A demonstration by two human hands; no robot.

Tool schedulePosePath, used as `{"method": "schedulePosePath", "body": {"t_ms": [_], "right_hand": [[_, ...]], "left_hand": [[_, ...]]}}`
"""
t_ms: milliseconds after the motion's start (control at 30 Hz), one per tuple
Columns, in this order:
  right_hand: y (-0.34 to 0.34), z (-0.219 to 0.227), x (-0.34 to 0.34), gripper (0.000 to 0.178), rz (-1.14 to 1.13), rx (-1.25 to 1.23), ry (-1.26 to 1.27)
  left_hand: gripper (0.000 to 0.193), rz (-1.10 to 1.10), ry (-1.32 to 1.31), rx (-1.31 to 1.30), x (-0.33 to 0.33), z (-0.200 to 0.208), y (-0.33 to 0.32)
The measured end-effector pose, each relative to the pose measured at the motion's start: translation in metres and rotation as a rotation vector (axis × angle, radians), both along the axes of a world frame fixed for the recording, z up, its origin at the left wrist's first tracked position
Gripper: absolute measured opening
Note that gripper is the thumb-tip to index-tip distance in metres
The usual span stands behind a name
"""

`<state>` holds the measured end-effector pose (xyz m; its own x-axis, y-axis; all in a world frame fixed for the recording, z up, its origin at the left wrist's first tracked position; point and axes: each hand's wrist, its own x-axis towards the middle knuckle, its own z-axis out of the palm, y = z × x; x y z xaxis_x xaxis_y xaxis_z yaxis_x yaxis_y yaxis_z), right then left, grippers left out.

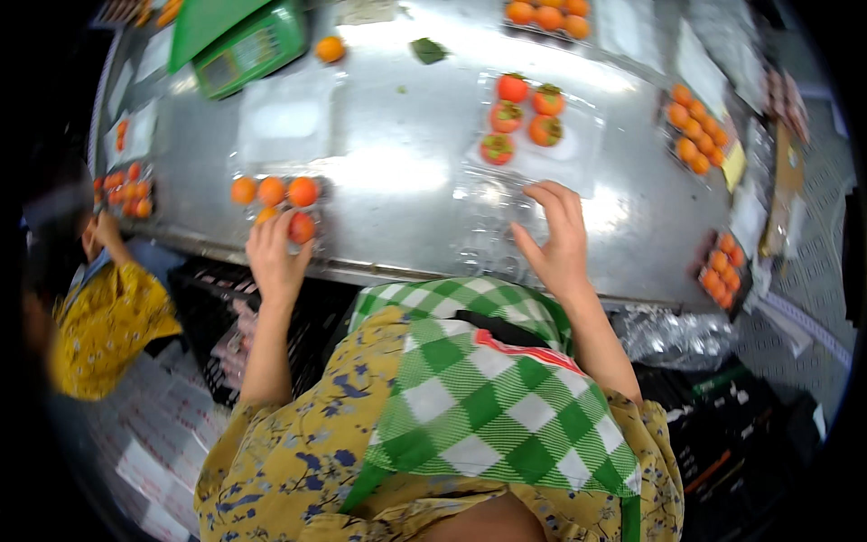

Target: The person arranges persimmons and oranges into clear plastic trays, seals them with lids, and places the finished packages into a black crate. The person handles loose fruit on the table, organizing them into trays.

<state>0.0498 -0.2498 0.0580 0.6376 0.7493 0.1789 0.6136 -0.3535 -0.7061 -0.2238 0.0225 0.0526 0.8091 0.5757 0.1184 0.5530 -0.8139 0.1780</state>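
Observation:
My left hand [275,257] rests over the near end of a group of persimmons lying in a clear plastic tray on the left. Thumb and index finger close around one red-orange persimmon [301,228]; another fruit is partly hidden under the fingers. On the right, my right hand [558,237] has thumb and fingers apart and holds nothing. It reaches over the near half of a clear plastic clamshell [488,212]. In the far half sit several persimmons [545,132] with green leafy tops showing.
Across the metal table [388,181] stand a green scale [253,54], a lone orange fruit [330,49], a green leaf [428,51] and more fruit packs [695,129] at the right. Beside me on the left a person in a yellow sleeve [117,312] works. A black crate [212,307] sits below.

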Motion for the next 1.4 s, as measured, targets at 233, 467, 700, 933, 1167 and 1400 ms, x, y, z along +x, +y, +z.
{"method": "schedulePosePath", "body": {"t_ms": [233, 467, 700, 933, 1167, 1400], "right_hand": [[-0.001, -0.018, 0.027, 0.042, -0.117, -0.030, -0.067], [0.040, -0.032, 0.021, 0.053, -0.093, -0.065, -0.100], [0.063, -0.049, 0.018, 0.052, -0.130, -0.245, -0.237], [0.062, -0.048, 0.021, 0.046, -0.210, -0.053, -0.089], [0.027, 0.006, 0.008, 0.043, -0.205, 0.467, 1.325], [0.015, 0.028, -0.011, 0.048, -0.178, 0.417, 1.262]], "left_hand": [[0.054, 0.080, -0.033, -0.113, -0.001, -0.010, -0.005], [0.051, 0.127, -0.039, -0.130, -0.001, -0.014, -0.004], [0.047, 0.030, -0.173, -0.042, 0.021, 0.003, -0.021], [0.046, -0.110, -0.336, -0.316, 0.070, 0.015, -0.048], [0.054, -0.338, -0.437, -0.672, 0.136, 0.027, -0.078], [0.064, -0.509, -0.485, -0.926, 0.178, 0.031, -0.106]]}}
